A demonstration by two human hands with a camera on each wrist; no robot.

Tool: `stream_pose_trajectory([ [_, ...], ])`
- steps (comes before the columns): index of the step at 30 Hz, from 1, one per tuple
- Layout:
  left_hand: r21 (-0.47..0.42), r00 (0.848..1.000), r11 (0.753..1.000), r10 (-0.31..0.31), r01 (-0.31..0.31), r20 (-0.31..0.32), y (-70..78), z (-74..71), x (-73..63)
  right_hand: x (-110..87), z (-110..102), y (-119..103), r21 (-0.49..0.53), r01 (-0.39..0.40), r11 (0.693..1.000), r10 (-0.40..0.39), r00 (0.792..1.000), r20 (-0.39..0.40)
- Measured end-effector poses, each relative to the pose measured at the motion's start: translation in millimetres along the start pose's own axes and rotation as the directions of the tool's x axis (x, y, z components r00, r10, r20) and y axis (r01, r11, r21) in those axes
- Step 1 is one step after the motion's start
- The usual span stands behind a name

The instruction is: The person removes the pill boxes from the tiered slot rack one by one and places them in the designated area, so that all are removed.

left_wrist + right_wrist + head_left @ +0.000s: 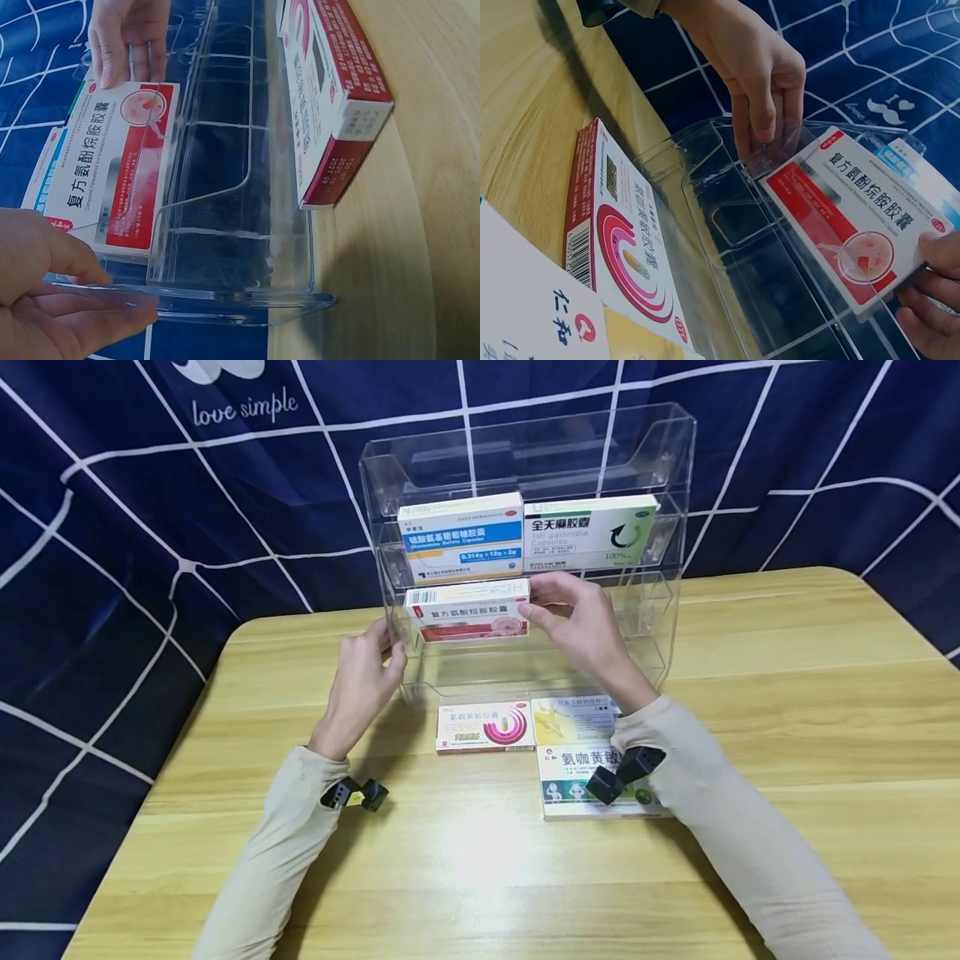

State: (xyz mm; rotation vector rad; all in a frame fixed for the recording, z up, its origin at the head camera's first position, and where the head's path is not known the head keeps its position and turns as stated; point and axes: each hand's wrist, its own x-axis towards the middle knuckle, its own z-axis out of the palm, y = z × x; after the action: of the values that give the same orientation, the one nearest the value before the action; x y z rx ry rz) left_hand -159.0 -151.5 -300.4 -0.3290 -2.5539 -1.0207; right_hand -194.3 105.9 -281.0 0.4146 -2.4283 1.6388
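Note:
My right hand (pixel 585 622) pinches the right end of a red and white medicine box (pixel 468 612), thumb on its front. The box stands upright at the left of the middle tier of a clear plastic rack (pixel 645 652). At the rack's left side, my left hand (pixel 363 681) grips the edge of the side wall between thumb and fingers, as the left wrist view shows. Behind and above the held box, a blue and white box (pixel 461 539) and a green and white box (pixel 588 533) stand side by side in the upper tier.
In front of the rack on the wooden table (pixel 465 852) lie a box with a pink swirl (pixel 483 727), a yellow and pale blue box (pixel 570 718) and a larger white and green box (pixel 573 772), partly under my right wrist. A dark blue checked cloth (pixel 255 510) hangs behind.

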Motion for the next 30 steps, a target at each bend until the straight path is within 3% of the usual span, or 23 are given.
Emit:
stream_pose_trajectory([
  [18,-0.026,1.0,1.0,-0.014,0.014,0.002,-0.7,-1.0,0.7,0.2,-0.8,-4.3,0.048,-0.006,0.999,0.007,1.0,-0.01],
  [30,-0.002,1.0,1.0,0.004,-0.004,-0.014,-1.5,1.9,-0.2,-5.8,-11.4,-14.7,0.033,0.072,0.997,-0.071,0.997,-0.038],
])
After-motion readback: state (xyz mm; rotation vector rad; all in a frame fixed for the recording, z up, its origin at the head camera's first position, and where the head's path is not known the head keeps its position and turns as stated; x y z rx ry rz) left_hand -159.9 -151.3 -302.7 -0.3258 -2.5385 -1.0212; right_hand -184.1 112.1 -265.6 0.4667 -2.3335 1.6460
